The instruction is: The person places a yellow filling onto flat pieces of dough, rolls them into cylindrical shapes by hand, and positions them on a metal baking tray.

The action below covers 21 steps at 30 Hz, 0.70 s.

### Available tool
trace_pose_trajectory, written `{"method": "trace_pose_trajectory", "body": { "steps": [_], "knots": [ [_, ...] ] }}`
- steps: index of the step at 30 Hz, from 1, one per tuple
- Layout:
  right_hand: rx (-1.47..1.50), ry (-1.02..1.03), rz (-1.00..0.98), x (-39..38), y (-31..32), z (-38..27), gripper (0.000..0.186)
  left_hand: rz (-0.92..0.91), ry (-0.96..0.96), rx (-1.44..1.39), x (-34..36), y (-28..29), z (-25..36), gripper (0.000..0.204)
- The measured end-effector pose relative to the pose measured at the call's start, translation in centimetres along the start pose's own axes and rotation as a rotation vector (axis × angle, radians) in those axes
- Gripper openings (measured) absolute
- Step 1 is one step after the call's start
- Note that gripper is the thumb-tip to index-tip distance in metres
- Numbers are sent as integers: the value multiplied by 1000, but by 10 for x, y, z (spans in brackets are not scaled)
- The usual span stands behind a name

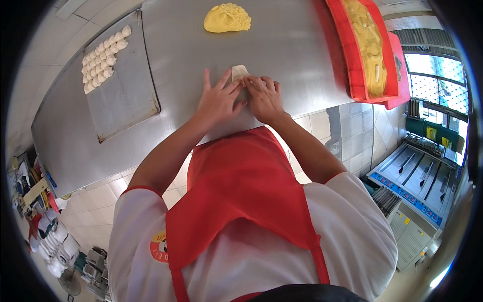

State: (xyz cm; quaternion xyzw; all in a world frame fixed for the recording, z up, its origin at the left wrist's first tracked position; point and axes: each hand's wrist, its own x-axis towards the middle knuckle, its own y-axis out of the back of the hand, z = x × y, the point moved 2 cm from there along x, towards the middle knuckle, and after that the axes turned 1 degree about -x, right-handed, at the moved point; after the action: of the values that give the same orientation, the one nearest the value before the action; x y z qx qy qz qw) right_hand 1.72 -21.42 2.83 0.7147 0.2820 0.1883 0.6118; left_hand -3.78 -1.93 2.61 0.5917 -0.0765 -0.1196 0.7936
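Note:
A small pale dough wrapper (239, 71) lies on the steel table (181, 45) in front of me. My left hand (219, 98) has its fingers spread, with fingertips at the wrapper's lower left. My right hand (265, 98) has curled fingers pinched on the wrapper's lower right, partly hiding it. Beyond them sits a lump of yellow dough or filling (226, 17). At the left, a metal tray (126, 105) holds several rows of small pale folded dough pieces (103, 58).
A red container (357, 80) of yellow contents stands at the table's right edge over another red bin (397, 95). A steel appliance with slots and a blue panel (412, 176) is at the right. Stacked items (55, 236) crowd the lower left. Tiled floor (317, 126) shows below the table.

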Motion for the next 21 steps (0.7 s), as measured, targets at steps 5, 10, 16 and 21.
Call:
{"method": "trace_pose_trajectory", "body": {
  "steps": [5,10,16,21],
  "knots": [
    [-14,74,37,-16,-3,10,53,19,35,-63,-32,-15,1,63],
    [403,-24,44,84,51,25,37,61,-27,-124,-28,-14,-17,64],
    [382,57,434,225,48,45,40,218,97,-383,-30,-10,-28,64],
    [352,138,376,246,31,57,38,181,122,-344,-30,-7,-27,61]
  ]
}}
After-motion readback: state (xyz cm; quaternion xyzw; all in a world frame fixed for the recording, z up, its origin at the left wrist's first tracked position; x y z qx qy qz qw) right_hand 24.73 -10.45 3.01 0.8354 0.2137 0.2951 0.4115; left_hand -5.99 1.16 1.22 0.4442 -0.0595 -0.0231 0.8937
